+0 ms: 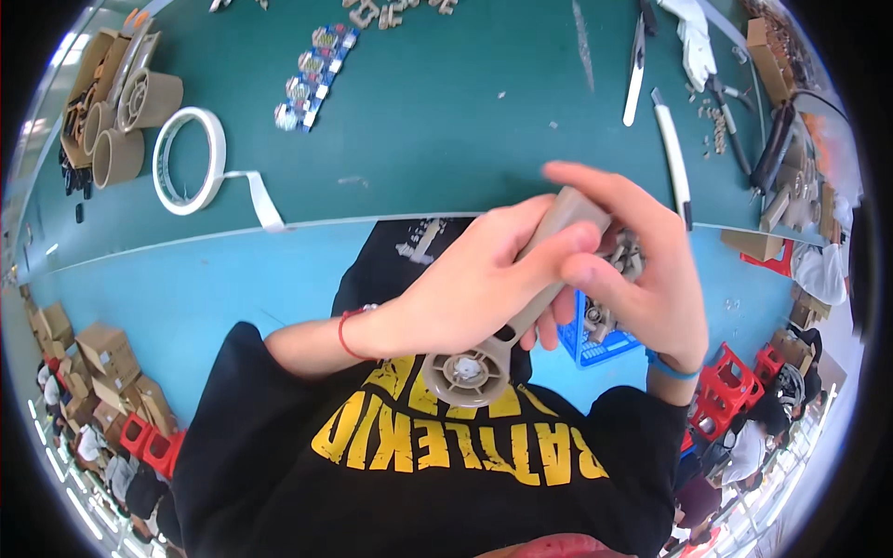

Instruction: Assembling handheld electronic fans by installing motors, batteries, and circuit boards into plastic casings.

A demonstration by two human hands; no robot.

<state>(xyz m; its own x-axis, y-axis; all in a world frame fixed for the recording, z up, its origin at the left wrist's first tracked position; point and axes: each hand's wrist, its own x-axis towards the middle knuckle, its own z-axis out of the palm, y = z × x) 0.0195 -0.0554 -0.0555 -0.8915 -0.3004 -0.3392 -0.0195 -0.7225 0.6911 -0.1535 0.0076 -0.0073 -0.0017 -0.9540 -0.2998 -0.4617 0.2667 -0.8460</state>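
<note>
Fingers (562, 307) of the left hand (474, 270) clasped the handle (564, 216); whether the right hand (656, 270) gripped was unclear, and slackness risked a drop.

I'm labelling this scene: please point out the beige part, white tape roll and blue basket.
Beige part (466, 372): head view, on its round end.
White tape roll (217, 153): head view, on its ring's right side.
Blue basket (600, 352): head view, on its wall.

Circuit boards (316, 76), a green workbench (446, 121) and stacked cartons (107, 353) mark an assembly workshop.
</note>
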